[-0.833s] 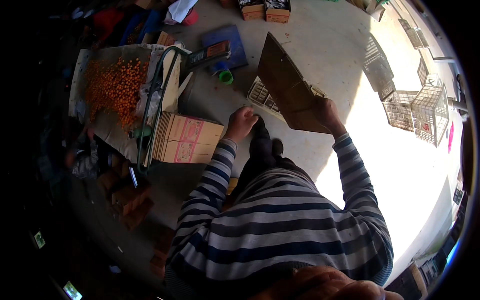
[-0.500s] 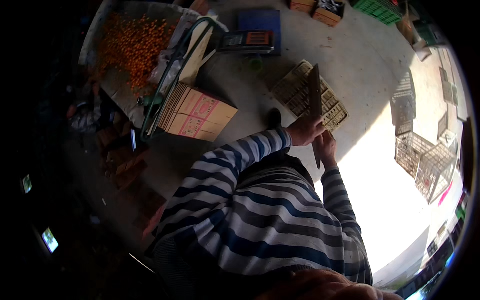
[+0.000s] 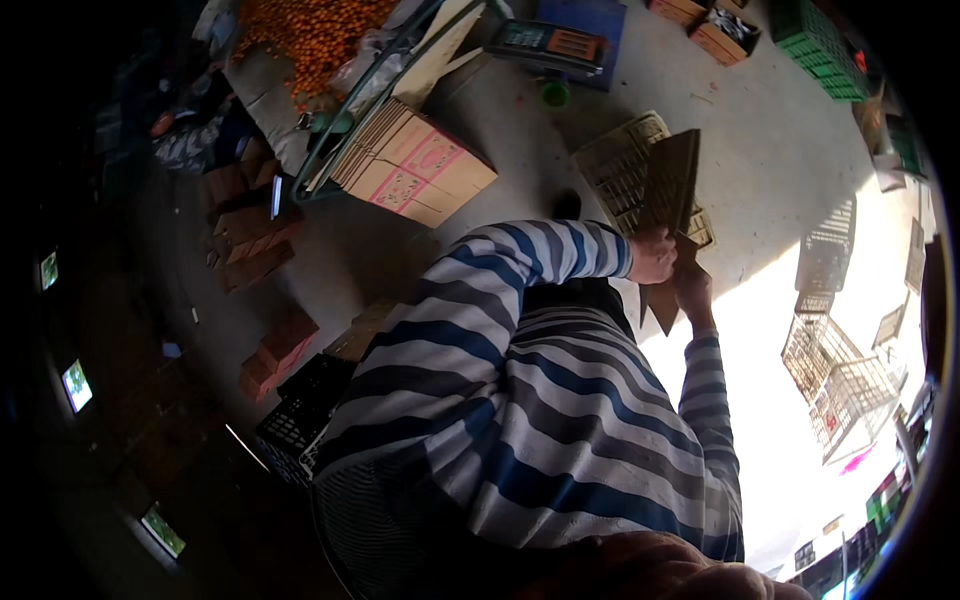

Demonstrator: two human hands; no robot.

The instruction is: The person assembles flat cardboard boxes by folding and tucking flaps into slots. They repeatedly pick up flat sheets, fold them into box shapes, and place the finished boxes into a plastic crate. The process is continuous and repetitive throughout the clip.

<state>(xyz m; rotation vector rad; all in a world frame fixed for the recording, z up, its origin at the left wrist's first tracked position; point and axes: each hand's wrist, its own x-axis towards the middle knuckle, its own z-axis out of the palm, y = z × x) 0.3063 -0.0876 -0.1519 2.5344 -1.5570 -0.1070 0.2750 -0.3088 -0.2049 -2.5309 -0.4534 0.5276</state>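
Note:
A brown cardboard piece (image 3: 668, 180), apparently a flattened box, is gripped in both my hands in front of my body. My left hand (image 3: 652, 255) is closed on its near left edge. Just below and to the right, my right hand (image 3: 692, 288) grips the same cardboard, its fingers partly hidden by it. A pointed flap juts out below my hands. Under the cardboard, a pale plastic crate (image 3: 612, 165) lies on the floor, partly covered by it.
Stacked flat boxes (image 3: 420, 165) lean against a green metal frame (image 3: 345, 105) at left. Beyond are orange fruits (image 3: 310, 40) on a sheet. A green crate (image 3: 815, 50) stands far right, wire-like crates (image 3: 840, 385) in sunlight. A person (image 3: 195, 135) is at far left.
The cardboard has turned from nearly edge-on to showing a broad face, with a flap spreading below my hands. Both hands keep hold of it. The whole view has shifted.

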